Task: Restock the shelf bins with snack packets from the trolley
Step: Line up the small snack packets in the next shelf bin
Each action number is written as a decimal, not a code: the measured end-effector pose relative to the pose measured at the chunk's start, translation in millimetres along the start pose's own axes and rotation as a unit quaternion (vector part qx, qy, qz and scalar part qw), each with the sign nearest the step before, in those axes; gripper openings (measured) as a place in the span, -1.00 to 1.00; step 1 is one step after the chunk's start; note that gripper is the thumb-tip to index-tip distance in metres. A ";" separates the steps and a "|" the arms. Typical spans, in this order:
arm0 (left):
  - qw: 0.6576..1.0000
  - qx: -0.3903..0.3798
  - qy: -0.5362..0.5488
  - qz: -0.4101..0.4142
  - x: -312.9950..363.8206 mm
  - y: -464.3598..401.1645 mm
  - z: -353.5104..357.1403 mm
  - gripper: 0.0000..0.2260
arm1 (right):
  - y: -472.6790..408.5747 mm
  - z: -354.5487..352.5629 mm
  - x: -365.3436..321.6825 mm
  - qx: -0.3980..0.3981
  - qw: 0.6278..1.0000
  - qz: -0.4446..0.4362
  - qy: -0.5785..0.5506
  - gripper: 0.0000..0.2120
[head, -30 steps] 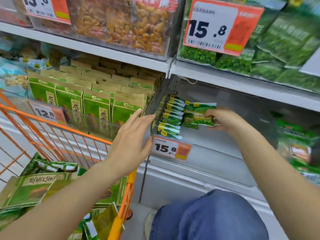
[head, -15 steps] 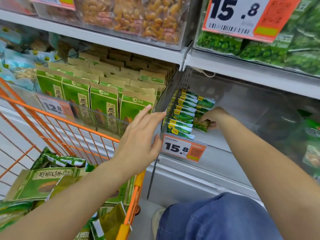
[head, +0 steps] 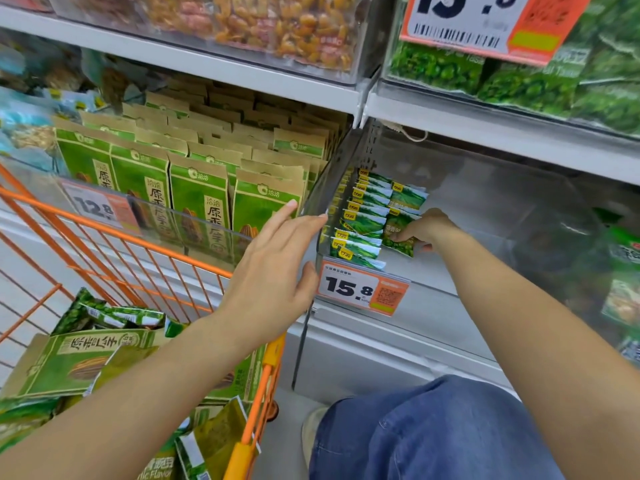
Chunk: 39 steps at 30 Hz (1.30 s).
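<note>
My left hand (head: 273, 268) lies flat with straight fingers against the front corner of the clear shelf bin (head: 485, 216), next to the 15.8 price tag (head: 362, 289). Inside that bin my right hand (head: 424, 228) pinches a small green pea packet (head: 398, 237) and holds it low beside a row of several matching packets (head: 363, 220) stacked along the bin's left wall. The orange trolley (head: 145, 244) at lower left carries green snack packets (head: 104, 315) and large green seed bags (head: 79, 358).
The neighbouring bin on the left holds upright green and kraft seed bags (head: 201, 199) behind a 12.8 tag (head: 93, 206). Upper shelves carry orange snacks (head: 294, 26) and green pea bags (head: 519, 77). My denim-clad knee (head: 433, 431) is at the bottom, close to the shelf base.
My right hand has moved the packet down and left, against the stacked row. The view has drifted slightly closer; my left hand stays on the bin corner.
</note>
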State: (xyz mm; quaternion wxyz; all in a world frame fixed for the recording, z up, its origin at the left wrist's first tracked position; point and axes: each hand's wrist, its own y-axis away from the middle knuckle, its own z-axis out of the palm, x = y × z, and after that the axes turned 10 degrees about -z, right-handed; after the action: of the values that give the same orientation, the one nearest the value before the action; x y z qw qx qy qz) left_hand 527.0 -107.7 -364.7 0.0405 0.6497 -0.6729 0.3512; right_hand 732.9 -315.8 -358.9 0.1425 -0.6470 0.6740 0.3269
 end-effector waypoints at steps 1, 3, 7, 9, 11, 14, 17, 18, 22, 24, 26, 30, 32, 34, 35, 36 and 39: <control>1.000 0.000 0.000 0.001 -0.3 0.0 0.0 -0.51 | -0.3 0.0 0.4 -0.003 1.000 0.001 0.004 -0.40; 1.000 -0.002 0.002 0.000 -0.4 0.1 -0.3 -0.51 | -2.4 -0.3 2.5 -0.013 1.000 0.012 0.005 -0.39; 1.000 0.000 0.004 -0.001 -0.4 0.0 0.0 -0.51 | -7.0 -1.1 6.1 0.009 1.000 0.017 -0.013 -0.45; 1.000 0.000 0.004 -0.005 -0.7 0.0 0.2 -0.51 | -8.1 -1.9 6.6 0.048 0.999 -0.004 0.017 -0.44; 1.000 -0.002 0.004 -0.007 -0.7 0.0 0.3 -0.51 | -10.4 -1.8 7.7 0.089 0.995 -0.027 0.040 -0.32; 1.000 -0.003 0.007 -0.008 -0.7 -0.1 0.4 -0.51 | -12.0 2.7 7.9 0.114 0.991 -0.062 0.041 -0.35; 1.000 -0.004 0.008 -0.009 -1.0 -0.3 0.3 -0.51 | -12.0 6.5 5.3 0.111 0.992 -0.063 0.007 -0.33; 1.000 -0.004 0.007 -0.009 -1.1 -0.5 0.2 -0.51 | -12.7 5.9 4.9 0.107 0.993 -0.049 -0.023 -0.31; 1.000 -0.002 0.002 -0.006 -1.2 -0.7 0.1 -0.51 | -18.1 1.3 10.2 0.087 0.993 -0.011 -0.076 -0.45; 1.000 -0.002 0.002 -0.004 -1.9 -0.9 0.0 -0.52 | -13.4 3.1 10.0 0.078 0.996 -0.023 -0.034 -0.67; 1.000 -0.003 0.001 -0.004 -2.1 -1.3 -0.3 -0.52 | -9.4 7.1 7.2 0.071 0.996 -0.055 0.000 -0.77; 1.000 -0.006 -0.001 -0.005 -2.0 -1.8 -0.9 -0.52 | -10.7 9.4 5.6 0.053 0.996 -0.073 -0.007 -0.77; 1.000 -0.006 -0.003 0.000 -2.4 -2.2 -1.4 -0.52 | -11.2 6.7 4.0 0.040 0.997 -0.056 -0.021 -0.74; 1.000 -0.006 -0.006 0.006 -3.1 -2.2 -1.2 -0.52 | -7.6 2.3 1.4 0.021 0.999 -0.043 -0.008 -0.69; 1.000 -0.006 -0.007 0.007 -3.5 -2.1 -0.5 -0.52 | -4.5 -0.9 -0.4 0.011 0.999 -0.041 0.016 -0.70; 1.000 -0.006 -0.006 0.006 -3.5 -2.0 0.0 -0.52 | -1.1 -5.0 -3.1 0.006 0.998 -0.042 0.048 -0.71; 1.000 -0.001 -0.015 0.010 0.7 -2.8 -5.7 -0.53 | 17.7 -18.7 -19.8 0.016 0.985 -0.060 0.162 -0.70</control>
State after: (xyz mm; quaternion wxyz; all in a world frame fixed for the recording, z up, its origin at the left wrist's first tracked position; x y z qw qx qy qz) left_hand 527.2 -105.1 -358.9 0.0274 0.6482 -0.6803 0.3408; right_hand 722.5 -312.9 -328.2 0.0608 -0.7287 0.6528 0.1978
